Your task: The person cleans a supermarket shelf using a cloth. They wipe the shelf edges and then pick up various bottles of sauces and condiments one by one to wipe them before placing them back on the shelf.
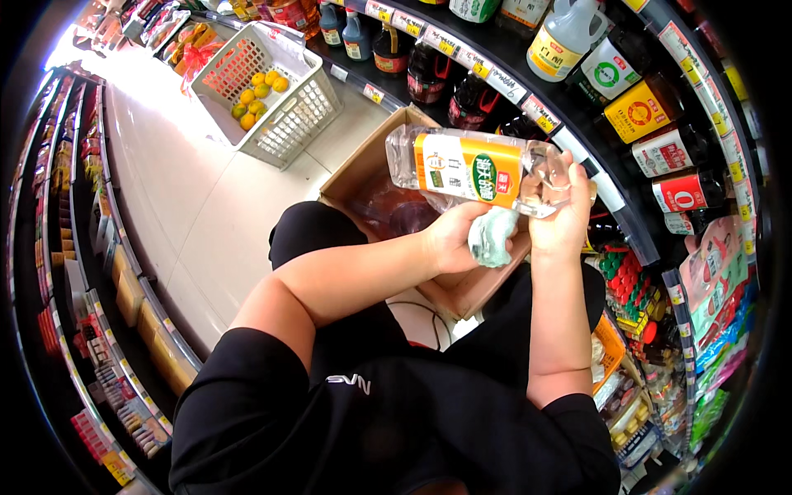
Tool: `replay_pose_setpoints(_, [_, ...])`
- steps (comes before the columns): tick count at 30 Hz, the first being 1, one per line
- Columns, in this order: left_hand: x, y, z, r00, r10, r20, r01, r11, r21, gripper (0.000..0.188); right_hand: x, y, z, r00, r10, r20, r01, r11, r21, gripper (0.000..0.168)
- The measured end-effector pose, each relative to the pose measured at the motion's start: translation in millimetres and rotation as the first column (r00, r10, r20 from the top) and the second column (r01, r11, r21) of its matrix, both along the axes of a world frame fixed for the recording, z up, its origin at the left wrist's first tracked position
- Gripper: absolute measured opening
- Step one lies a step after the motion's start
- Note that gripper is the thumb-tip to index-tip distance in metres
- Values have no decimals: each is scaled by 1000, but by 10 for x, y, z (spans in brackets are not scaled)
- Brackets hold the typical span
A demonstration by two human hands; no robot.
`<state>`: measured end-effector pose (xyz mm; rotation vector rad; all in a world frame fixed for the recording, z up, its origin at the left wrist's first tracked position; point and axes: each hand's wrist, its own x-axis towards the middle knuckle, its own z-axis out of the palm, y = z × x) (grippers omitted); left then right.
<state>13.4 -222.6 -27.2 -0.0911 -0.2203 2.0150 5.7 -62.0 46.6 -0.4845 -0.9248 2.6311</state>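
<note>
A clear plastic vinegar bottle (405,158) with an orange and white label lies nearly level in front of me. My right hand (560,213) grips it by its right end. A crumpled pale green cloth (493,238) is bunched in my left hand (456,240), just under the bottle's label side; whether the cloth touches the bottle I cannot tell. Below both hands, a cardboard box (354,162) stands open between my knees. Inside it are clear plastic wrap and something dark (411,218), partly hidden by my left forearm and the bottle.
A white plastic basket (297,133) holding several oranges (261,90) stands on the tiled floor (204,210). Store shelves (495,80) with vinegar and sauce bottles curve close along the right. More stocked shelves (114,229) line the left. An orange crate (609,346) sits beside my right elbow.
</note>
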Motion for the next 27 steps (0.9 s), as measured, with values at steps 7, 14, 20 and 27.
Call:
replay_pose_setpoints(7, [-149, -301, 360, 970, 242, -20, -211, 797, -566, 38, -16, 98, 207, 988, -67, -136, 73, 997, 35, 6])
replay_pose_setpoints(14, [-657, -715, 221, 852, 503, -144, -496, 688, -530, 33, -28, 369, 459, 977, -77, -199, 74, 997, -21, 15])
replay_pose_setpoints(20, [-812, -714, 357, 830, 410, -377, -508, 278, -816, 25, -16, 538, 335, 976, -157, -151, 167, 984, 55, 7])
replay_pose_setpoints(27, [-713, -591, 608, 745, 297, -597, -654, 150, -741, 23, 67, 424, 263, 959, -65, -277, 143, 952, 272, 12])
